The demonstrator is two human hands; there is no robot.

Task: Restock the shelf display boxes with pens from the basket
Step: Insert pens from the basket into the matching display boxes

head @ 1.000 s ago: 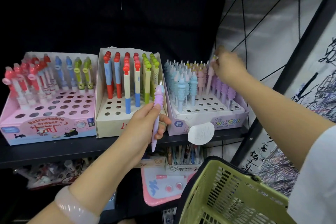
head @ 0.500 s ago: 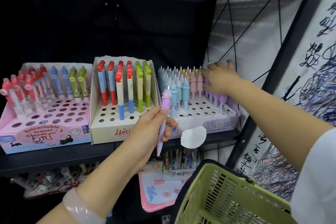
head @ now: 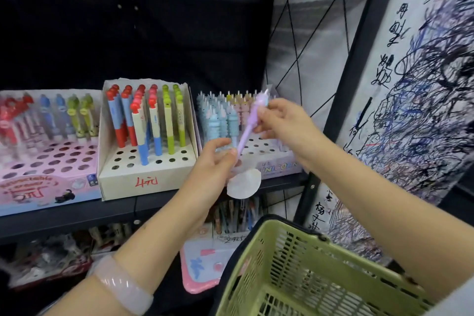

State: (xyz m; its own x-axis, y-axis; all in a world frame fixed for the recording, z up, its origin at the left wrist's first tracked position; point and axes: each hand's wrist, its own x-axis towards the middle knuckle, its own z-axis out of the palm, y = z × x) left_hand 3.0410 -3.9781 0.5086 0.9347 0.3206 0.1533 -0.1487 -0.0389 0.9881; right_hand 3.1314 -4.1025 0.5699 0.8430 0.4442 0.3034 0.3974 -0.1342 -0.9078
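Shelf (head: 77, 215) behind; right hand (head: 280, 120), left hand (head: 214, 161) grip purple pen (head: 250, 123).

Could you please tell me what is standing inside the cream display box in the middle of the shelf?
The cream display box holds upright pens with red and green tops, filling the back rows. Front holes show empty. The lower ends in the holes are hidden.

Shelf: a dark metal shelf (head: 77, 215) with a black upright post at its right end; three display boxes stand side by side on it
Left: pink display box (head: 48, 174), red, blue and green pens at its far rows; near holes open
Middle: cream display box (head: 143, 177), red handwriting on its front; red, blue and green pens upright at the far rows
Right: pastel unicorn box (head: 277, 164), blue and pink pens at the far rows; a round white tag (head: 243, 183) hangs over the shelf edge
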